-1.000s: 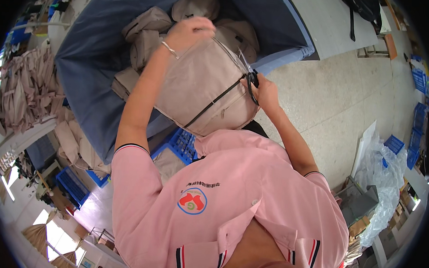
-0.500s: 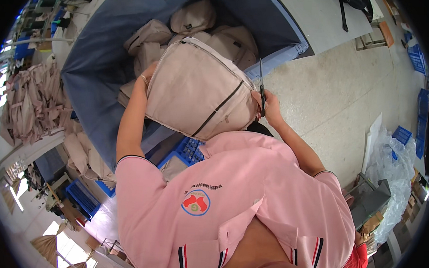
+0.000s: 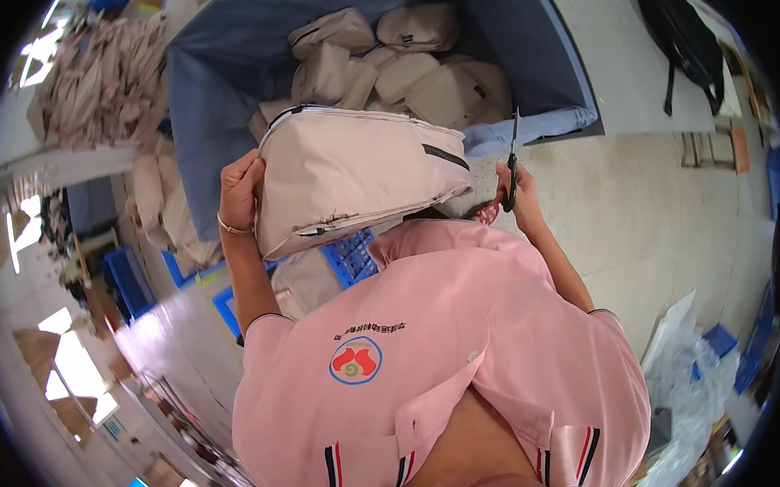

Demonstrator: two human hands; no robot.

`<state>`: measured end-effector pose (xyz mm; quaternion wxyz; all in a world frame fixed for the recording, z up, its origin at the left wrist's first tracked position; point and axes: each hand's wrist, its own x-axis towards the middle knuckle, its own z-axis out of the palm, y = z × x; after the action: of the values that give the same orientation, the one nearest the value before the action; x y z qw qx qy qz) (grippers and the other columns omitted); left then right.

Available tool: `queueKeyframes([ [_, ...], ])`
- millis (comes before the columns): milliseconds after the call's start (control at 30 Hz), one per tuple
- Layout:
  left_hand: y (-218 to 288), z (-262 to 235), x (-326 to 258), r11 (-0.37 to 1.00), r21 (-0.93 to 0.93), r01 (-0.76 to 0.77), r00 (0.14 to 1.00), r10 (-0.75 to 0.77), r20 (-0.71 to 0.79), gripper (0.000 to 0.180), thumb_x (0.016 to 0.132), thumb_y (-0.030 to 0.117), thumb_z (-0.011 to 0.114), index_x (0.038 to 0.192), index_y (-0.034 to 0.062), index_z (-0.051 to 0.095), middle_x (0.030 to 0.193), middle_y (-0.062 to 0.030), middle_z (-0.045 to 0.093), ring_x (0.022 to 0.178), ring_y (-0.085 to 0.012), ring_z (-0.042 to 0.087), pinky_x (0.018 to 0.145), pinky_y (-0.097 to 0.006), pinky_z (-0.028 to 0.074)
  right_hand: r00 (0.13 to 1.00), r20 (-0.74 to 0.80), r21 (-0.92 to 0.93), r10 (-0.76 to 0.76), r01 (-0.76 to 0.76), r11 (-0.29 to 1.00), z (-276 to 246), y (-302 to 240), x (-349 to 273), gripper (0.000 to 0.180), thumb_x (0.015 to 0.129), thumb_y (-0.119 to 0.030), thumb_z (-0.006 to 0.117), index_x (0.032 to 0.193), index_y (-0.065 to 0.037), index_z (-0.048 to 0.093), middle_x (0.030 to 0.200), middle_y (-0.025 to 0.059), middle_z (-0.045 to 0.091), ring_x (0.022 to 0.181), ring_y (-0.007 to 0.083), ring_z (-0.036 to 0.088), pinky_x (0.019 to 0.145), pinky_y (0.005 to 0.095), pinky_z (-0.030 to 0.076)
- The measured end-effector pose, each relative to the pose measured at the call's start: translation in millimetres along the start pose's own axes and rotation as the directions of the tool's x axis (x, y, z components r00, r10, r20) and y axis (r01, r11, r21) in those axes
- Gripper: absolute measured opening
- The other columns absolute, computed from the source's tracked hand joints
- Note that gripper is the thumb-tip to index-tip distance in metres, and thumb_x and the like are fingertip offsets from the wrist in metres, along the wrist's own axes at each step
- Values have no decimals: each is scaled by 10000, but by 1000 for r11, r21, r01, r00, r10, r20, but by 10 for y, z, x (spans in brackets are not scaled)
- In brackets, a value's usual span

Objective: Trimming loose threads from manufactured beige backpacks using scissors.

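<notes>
A beige fabric bag (image 3: 358, 168) with a dark strip near its right end hangs in front of my body. My left hand (image 3: 240, 192) is closed on its left edge, thumb on the near side. Loose threads show along the bag's lower seam. My right hand (image 3: 521, 197) is apart from the bag's right end and grips black-handled scissors (image 3: 509, 186), their blades pointing away from me. Whether the blades are fully together I cannot tell. Beyond the bag, several similar beige bags (image 3: 410, 77) lie piled in a large blue fabric-lined bin (image 3: 208, 114).
Blue plastic crates (image 3: 350, 257) stand below the held bag, one with beige fabric. A heap of beige pieces (image 3: 101, 83) is at the far left. A black backpack (image 3: 677, 43) lies on a pale surface at the far right. Clear plastic wrap (image 3: 692, 405) sits at right.
The held bag has turned so its lower seam shows. My right hand, with the scissors, has come away from the bag's right edge. My left hand has shifted nearer to me.
</notes>
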<state>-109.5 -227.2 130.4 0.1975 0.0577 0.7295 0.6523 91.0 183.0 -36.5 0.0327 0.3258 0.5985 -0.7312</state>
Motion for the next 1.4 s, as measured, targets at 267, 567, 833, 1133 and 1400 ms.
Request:
queueKeyframes([
  [267,284,-92,-874,969,171,-180,871,238,-430,144,941,106,586,887,-5,659,797,79,542,727,-23,443,647,-186,355,923,224,-197,-312,356,913,237,-542,160,264,911,-270,683,870,-43,554,612,-28,497,554,46,471,501,229,385],
  [567,539,1503,-704,328,752,-572,694,683,230,209,761,103,735,967,69,719,836,-73,661,752,-251,613,657,-351,492,946,-15,-6,-325,324,946,34,-780,155,297,928,-321,657,881,-41,569,658,-23,501,558,55,477,514,218,401],
  [833,-970,2913,-340,561,478,-676,737,504,451,156,815,200,685,879,59,682,758,-53,586,715,-255,572,628,-361,481,916,-346,-327,-201,84,941,-803,-396,-43,427,901,-377,682,747,-4,545,602,16,496,594,76,419,536,283,374],
  [1133,-1268,3022,-303,730,415,-543,777,251,577,139,817,228,681,849,94,684,756,-63,577,737,-258,595,624,-372,485,958,-226,-792,-175,-76,606,-708,-406,-317,660,786,-613,671,940,24,590,921,193,625,786,329,636,672,429,496],
  [1400,-1336,3021,-297,757,377,-534,755,227,615,129,813,216,682,818,87,686,750,-62,586,712,-256,601,629,-374,483,954,-188,-924,-235,-91,372,-610,-433,-244,784,777,-652,642,1055,77,565,1071,243,608,995,398,623,805,457,515],
])
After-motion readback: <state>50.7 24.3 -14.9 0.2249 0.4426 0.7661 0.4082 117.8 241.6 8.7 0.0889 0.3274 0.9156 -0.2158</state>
